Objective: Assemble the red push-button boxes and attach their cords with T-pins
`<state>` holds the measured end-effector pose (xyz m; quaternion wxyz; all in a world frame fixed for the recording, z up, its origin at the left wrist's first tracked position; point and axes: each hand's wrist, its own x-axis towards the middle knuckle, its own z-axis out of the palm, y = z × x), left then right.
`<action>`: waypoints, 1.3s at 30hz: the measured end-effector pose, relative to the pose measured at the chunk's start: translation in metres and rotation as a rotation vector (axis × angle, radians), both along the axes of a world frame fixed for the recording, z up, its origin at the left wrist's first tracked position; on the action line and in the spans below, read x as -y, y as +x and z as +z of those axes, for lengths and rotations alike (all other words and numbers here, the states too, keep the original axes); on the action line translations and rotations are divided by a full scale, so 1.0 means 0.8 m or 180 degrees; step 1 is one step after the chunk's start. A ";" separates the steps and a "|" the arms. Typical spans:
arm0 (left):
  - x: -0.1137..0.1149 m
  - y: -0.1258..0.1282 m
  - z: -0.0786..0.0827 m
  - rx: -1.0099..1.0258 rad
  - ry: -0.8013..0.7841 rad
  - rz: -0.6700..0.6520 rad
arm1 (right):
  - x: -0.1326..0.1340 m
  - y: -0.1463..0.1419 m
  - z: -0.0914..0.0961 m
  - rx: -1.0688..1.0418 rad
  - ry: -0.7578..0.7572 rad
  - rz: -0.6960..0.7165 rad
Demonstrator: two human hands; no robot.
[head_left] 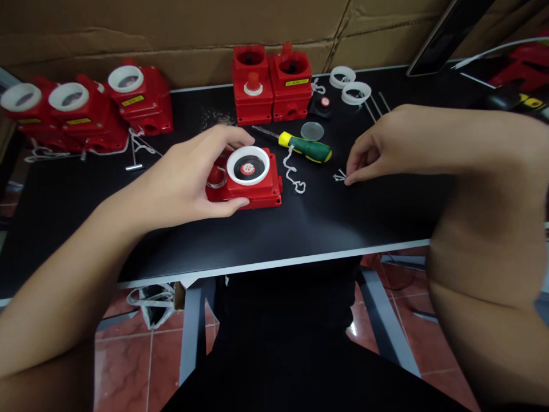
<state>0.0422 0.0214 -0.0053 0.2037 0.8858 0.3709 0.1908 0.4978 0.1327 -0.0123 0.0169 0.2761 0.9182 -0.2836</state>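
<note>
My left hand is wrapped round a red box-shaped housing lying on the black table, thumb along the near side and fingers over the far side. A white ring sits on top of the housing, around a black disc with a red and white centre. My right hand rests at the table with thumb and fingers pinched at a few small silver screws; how many it grips is hidden. Between the hands lie a green and yellow screwdriver and a white cord.
Several red housings stand at the back, some at left, two in the middle. Two white rings, a clear disc and thin rods lie at back right. A T-handled tool lies left. Cardboard lines the back.
</note>
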 end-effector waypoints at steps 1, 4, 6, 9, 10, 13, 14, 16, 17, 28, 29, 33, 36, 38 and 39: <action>0.001 -0.001 0.000 0.0016 -0.0021 0.0006 | -0.002 0.002 0.000 -0.0076 -0.0061 0.0088; 0.002 -0.002 0.001 0.0065 -0.0039 0.0039 | 0.007 -0.001 0.011 -0.0230 -0.0058 0.0103; 0.003 -0.002 0.001 0.0065 -0.0044 0.0063 | 0.024 -0.014 0.026 -0.0278 -0.0067 0.0078; 0.004 0.000 0.003 0.0027 -0.0052 0.0081 | 0.056 -0.048 0.044 -0.0570 -0.0235 0.0019; 0.004 0.001 0.004 0.0017 -0.0048 0.0083 | 0.066 -0.061 0.047 -0.0778 -0.0174 -0.0092; 0.006 0.004 0.006 -0.0028 0.0011 0.0090 | 0.091 -0.097 0.045 -0.1314 -0.0156 -0.0096; 0.007 0.005 0.007 -0.0050 0.0041 0.0084 | 0.097 -0.106 0.042 -0.1495 -0.0095 -0.0115; 0.008 0.006 0.007 -0.0086 0.0084 0.0083 | 0.104 -0.119 0.033 -0.1688 0.0006 -0.0205; 0.008 0.007 0.007 -0.0083 0.0100 0.0085 | 0.106 -0.123 0.029 -0.1762 0.0075 -0.0271; 0.009 0.010 0.005 -0.0014 0.0059 0.0094 | 0.122 -0.140 0.008 -0.1982 -0.0351 -0.0871; 0.010 0.010 0.005 -0.0021 0.0074 0.0100 | 0.123 -0.140 0.008 -0.2001 -0.0328 -0.0899; 0.010 0.010 0.008 -0.0051 0.0134 0.0081 | 0.126 -0.144 0.006 -0.1955 -0.0016 -0.0779; 0.009 0.009 0.009 -0.0060 0.0145 0.0058 | 0.125 -0.146 0.003 -0.1933 0.0202 -0.0606; 0.008 0.009 0.008 -0.0056 0.0147 0.0056 | 0.125 -0.147 0.002 -0.1958 0.0237 -0.0556; 0.008 0.009 0.007 -0.0045 0.0143 0.0058 | 0.125 -0.148 0.002 -0.1972 0.0232 -0.0575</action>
